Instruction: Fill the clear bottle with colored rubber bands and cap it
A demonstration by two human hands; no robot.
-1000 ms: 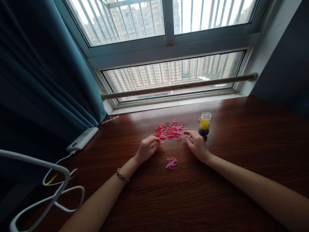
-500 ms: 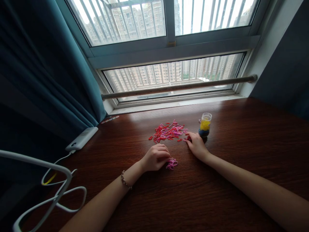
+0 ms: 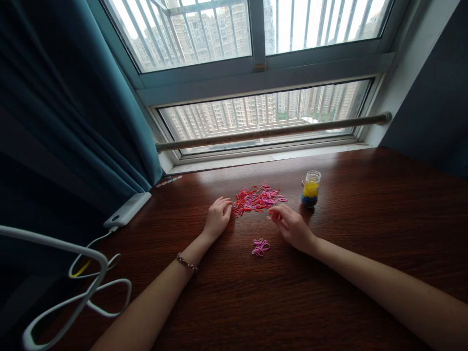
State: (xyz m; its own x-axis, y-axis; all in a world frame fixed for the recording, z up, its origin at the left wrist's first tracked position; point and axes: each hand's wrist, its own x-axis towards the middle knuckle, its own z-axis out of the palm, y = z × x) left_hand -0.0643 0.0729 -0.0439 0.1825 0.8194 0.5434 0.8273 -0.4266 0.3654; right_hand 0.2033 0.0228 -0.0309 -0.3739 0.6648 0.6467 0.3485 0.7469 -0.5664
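A loose pile of red and pink rubber bands (image 3: 256,199) lies on the brown wooden table. My left hand (image 3: 218,218) rests at the pile's left edge, fingers stretched out and touching the outermost bands. At the front right of the pile is my right hand (image 3: 292,226), its thumb and forefinger pinched together. A small pink rubber band (image 3: 269,217) shows at those fingertips. Nearer to me, between the forearms, sits a small separate heap of pink rubber bands (image 3: 260,247).
Behind my right hand stands an open clear jar (image 3: 310,189) with yellow and dark blue contents. A white power bank (image 3: 127,210) with a white cable (image 3: 97,273) is at the left, by the blue curtain (image 3: 109,97). A window with a rail borders the table's far side.
My left hand has left the small pink heap and moved up and left to the pile's edge. My right hand has shifted left, away from the jar, with a pink band at its fingertips.
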